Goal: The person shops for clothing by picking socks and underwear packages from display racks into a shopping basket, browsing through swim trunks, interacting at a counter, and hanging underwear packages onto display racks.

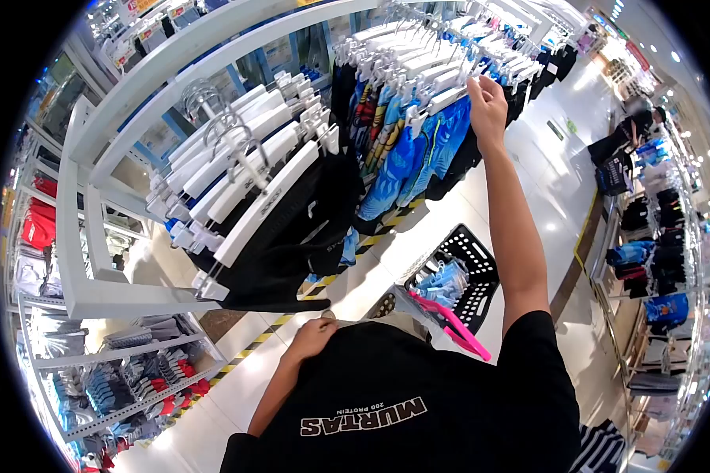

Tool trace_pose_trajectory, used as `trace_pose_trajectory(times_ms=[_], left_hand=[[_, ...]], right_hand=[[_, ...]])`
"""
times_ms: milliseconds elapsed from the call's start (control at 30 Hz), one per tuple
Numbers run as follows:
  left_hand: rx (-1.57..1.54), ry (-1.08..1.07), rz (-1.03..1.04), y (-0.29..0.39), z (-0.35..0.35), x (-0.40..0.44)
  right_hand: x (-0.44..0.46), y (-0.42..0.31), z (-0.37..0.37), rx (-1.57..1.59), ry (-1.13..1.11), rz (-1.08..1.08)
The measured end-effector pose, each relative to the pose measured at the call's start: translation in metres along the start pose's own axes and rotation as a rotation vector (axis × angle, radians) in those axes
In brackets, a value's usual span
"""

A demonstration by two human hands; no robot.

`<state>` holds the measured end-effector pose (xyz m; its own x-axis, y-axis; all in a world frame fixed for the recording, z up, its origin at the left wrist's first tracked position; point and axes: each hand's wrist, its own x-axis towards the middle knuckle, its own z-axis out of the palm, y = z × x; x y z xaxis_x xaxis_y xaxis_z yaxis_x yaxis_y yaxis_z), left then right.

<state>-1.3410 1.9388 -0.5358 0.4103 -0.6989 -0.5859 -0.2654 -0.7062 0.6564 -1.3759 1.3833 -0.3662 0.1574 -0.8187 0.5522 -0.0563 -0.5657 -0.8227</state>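
My right hand (487, 102) is raised at the front of a long row of garments, its fingers pinched at the end of a white clip hanger (450, 100). Blue patterned swim shorts (442, 146) hang just below and left of that hand. Low by my waist, my left hand (312, 337) has curled fingers; what they hold, if anything, is hidden. Just above it are black shorts (284, 244), clipped to a white hanger (268, 205) at the near end of the rack.
The rack's white frame (75, 236) curves around the left. On the tiled floor stands a black basket (481, 276) with hangers (442, 284) inside and a pink handle (457, 331). Folded clothes fill shelves (122, 355) at lower left. Another person (627, 134) is down the aisle.
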Motion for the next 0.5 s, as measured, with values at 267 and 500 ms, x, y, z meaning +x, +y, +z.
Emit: trace_pose_trajectory(times_ms=[267,500], left_hand=[[0.111,0.079,0.186,0.122,0.037,0.032],[0.021,0.439,0.362,0.201,0.025,0.050]], right_hand=[[0.030,0.003,-0.017,-0.303,-0.201,-0.498],[0.033,0.012,-0.031,-0.050,-0.220,-0.322]])
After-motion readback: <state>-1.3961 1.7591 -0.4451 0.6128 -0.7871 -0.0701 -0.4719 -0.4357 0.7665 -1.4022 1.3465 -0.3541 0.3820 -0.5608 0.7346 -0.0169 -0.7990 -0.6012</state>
